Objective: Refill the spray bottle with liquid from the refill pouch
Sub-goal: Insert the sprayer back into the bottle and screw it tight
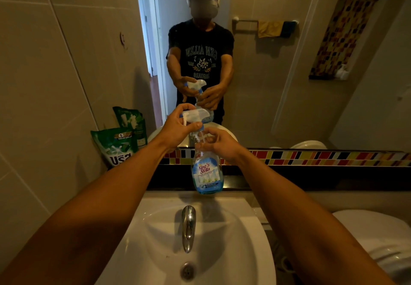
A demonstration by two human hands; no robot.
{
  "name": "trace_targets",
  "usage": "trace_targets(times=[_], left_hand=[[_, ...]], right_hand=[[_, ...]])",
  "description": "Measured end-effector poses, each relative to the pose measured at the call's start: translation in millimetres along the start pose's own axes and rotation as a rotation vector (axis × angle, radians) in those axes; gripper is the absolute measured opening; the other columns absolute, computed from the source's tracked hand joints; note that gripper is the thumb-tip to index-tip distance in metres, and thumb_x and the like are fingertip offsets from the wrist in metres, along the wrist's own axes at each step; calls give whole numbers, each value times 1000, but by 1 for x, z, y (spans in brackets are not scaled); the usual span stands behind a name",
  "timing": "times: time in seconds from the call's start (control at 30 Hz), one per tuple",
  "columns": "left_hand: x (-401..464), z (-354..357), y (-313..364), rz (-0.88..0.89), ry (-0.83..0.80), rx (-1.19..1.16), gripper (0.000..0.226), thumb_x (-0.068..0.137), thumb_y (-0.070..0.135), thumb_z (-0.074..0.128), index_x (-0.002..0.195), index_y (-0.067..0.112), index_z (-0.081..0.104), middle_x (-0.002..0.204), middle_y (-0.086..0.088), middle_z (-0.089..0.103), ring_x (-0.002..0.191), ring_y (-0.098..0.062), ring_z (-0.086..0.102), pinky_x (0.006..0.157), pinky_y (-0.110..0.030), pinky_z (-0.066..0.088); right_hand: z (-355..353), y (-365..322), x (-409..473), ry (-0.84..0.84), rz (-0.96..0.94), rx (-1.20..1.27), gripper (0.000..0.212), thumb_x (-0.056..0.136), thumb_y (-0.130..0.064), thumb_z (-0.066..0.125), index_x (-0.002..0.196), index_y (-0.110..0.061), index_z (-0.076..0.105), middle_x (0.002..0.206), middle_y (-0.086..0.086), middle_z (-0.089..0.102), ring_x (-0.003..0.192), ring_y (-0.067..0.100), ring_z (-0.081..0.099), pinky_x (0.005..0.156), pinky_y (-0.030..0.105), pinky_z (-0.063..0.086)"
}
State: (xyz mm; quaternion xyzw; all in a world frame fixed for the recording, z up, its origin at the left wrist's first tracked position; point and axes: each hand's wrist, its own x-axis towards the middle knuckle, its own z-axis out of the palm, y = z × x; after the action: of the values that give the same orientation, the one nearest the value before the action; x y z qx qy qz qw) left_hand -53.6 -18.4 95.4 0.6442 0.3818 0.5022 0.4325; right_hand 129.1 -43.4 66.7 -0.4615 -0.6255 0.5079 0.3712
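Mirror (266, 73) fills the wall above a band of coloured tiles (311, 157) and reflects the person and both hands. Basin (233, 240), white, sits below with a chrome tap (188, 227) over its drain (188, 271). Toilet (373, 235) stands to the right. Pouch (116, 145), green, leans upright against the left wall on the worktop (278, 193), well apart from the bottle. Bottle (206, 173), clear with a blue label and blue liquid low inside, stands upright on the worktop behind the tap. Right hand (219, 143): grip clenched around the bottle's neck. Left hand (178, 124): grip clenched on the white spray head (196, 113) at the bottle's top.
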Motion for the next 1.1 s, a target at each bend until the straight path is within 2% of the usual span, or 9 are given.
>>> trace_targets(times=[0.13,0.3,0.43,0.53,0.63,0.7,0.8,1.03,1.1], left_hand=[[-2,2,-4,-7,19,38,56,82,11,78,129,19,49,120,-5,59,108,-27,65,74,-24,59],[-16,6,-21,-85,73,54,78,83,28,79,145,28,32,123,-7,63,106,-20,67,80,-34,59],[-34,5,-44,-254,128,70,69,89,27,70,148,24,33,122,-4,58,111,-22,59,89,-40,53],[-49,11,-67,-361,35,93,54,93,23,65,143,18,43,118,-4,62,118,-27,59,85,-34,52],[-57,21,-82,-460,1,20,57,95,26,61,148,21,39,139,-11,54,125,-29,53,86,-36,47],[-57,28,-90,-493,9,-22,55,97,24,58,148,22,39,136,-10,56,114,-21,59,80,-31,49],[-57,36,-95,-498,11,-38,47,101,14,52,147,21,41,113,5,61,86,-1,57,55,-14,51],[-50,46,-124,-596,-6,-82,61,101,8,50,155,26,28,140,2,51,112,-9,50,69,-19,44],[-49,47,-133,-623,11,-82,66,100,7,51,156,30,24,149,0,47,119,-12,50,81,-25,45]], right_hand=[[3,3,-1,30,-4,-59,42,88,-9,80,126,-11,64,109,19,77,101,35,76,92,50,62],[-3,4,-5,92,-35,-148,42,90,-11,78,129,-15,62,102,0,71,93,15,70,75,25,61],[-11,8,0,121,-48,-166,43,89,-14,79,129,-16,63,111,9,68,104,25,68,88,39,61],[-12,9,4,140,-66,-149,46,90,-11,78,133,-15,62,110,3,68,105,23,69,85,35,62],[-12,13,11,156,-67,-157,48,90,-9,77,135,-15,60,112,3,68,103,20,70,82,32,62],[-12,19,15,175,-57,-147,49,90,-8,77,135,-15,59,117,7,68,107,24,70,86,38,62],[-11,30,22,210,-44,-134,48,88,-9,79,132,-14,60,120,9,70,111,27,71,92,48,62],[-8,55,39,210,-23,-143,50,89,-5,77,134,-13,58,113,-4,68,114,23,69,96,45,60],[-6,62,44,216,-27,-161,51,90,-5,77,136,-14,57,110,-8,67,112,20,68,95,41,60]])
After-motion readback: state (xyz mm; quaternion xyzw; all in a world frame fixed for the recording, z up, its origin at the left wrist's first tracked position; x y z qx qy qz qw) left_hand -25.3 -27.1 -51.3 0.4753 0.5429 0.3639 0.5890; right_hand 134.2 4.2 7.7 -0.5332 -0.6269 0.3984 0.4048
